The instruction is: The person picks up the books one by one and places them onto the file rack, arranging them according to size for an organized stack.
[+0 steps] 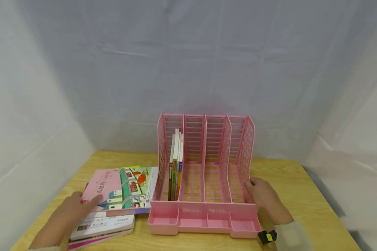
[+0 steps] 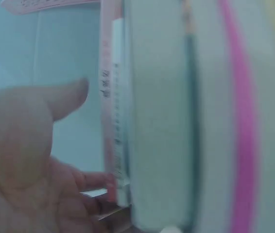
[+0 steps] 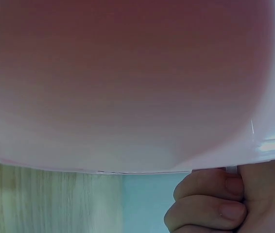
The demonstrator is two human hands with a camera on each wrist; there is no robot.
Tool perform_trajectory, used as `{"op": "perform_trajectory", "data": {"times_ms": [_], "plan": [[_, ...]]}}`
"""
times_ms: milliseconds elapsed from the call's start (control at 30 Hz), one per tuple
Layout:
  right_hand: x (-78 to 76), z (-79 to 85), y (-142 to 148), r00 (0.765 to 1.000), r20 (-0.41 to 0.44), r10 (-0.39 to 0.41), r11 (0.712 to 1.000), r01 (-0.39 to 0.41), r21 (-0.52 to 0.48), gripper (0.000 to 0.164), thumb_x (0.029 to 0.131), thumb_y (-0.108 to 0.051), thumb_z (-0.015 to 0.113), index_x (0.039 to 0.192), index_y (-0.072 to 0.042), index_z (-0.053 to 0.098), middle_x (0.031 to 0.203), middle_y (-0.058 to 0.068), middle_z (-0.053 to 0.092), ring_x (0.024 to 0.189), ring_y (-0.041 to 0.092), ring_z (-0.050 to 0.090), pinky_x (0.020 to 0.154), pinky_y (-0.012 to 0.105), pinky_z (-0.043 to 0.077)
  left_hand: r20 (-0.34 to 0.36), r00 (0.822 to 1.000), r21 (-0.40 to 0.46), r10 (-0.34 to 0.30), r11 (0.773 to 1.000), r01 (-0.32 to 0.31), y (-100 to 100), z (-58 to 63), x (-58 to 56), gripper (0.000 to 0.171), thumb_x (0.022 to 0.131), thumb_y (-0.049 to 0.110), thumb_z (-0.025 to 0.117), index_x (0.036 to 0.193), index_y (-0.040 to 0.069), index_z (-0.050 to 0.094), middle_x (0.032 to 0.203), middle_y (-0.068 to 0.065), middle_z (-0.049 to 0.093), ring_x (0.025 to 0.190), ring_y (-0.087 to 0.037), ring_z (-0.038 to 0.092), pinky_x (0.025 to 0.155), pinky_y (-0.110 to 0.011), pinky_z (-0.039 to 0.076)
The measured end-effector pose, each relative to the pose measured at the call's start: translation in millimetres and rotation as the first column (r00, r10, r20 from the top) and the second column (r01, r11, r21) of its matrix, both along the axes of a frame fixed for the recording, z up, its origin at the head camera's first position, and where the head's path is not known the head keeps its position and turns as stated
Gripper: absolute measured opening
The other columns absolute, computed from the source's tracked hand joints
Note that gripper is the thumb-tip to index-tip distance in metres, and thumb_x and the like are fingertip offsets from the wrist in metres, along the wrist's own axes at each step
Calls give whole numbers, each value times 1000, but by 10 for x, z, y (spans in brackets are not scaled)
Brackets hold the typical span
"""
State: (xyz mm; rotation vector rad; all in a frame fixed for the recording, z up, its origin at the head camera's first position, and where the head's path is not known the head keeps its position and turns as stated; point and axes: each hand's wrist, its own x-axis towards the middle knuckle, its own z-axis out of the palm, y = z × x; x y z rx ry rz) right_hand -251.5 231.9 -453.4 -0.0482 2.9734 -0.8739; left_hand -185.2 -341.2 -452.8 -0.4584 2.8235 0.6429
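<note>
A pink desktop file rack stands in the middle of the table, with upright dividers and small trays along its front. My right hand grips its right side wall; in the right wrist view curled fingers show below a pink panel. To the left lies a pile of books, topped by a pink picture book with a crab and houses on its cover. My left hand is at its left edge. In the left wrist view, the thumb stands away from the books while the fingers reach their edges.
Several thin books stand upright in the rack's leftmost slot. White-covered books lie lower in the pile, nearer the table's front. A small black device sits at my right wrist. Pale sheeting hangs behind the wooden table and on both sides.
</note>
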Motion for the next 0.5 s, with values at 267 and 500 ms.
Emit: {"op": "perform_trajectory", "data": {"times_ms": [267,500], "plan": [[-23,9,4,1000,-18,1,1000,-1,-7,42,104,-36,34,84,-10,59,72,4,51,69,20,49,61,34,38,82,997,67,14,998,-19,-92,-78,3,132,73,88,41,140,-22,10,128,-45,29,97,-44,46,84,-60,40],[2,-8,1,1000,-15,3,1000,-3,-11,43,104,-37,34,77,-11,55,67,4,49,63,18,47,58,32,37,102,992,180,71,980,-89,-302,-175,77,130,72,85,47,136,-23,15,115,-36,44,93,-37,49,77,-46,46]]}}
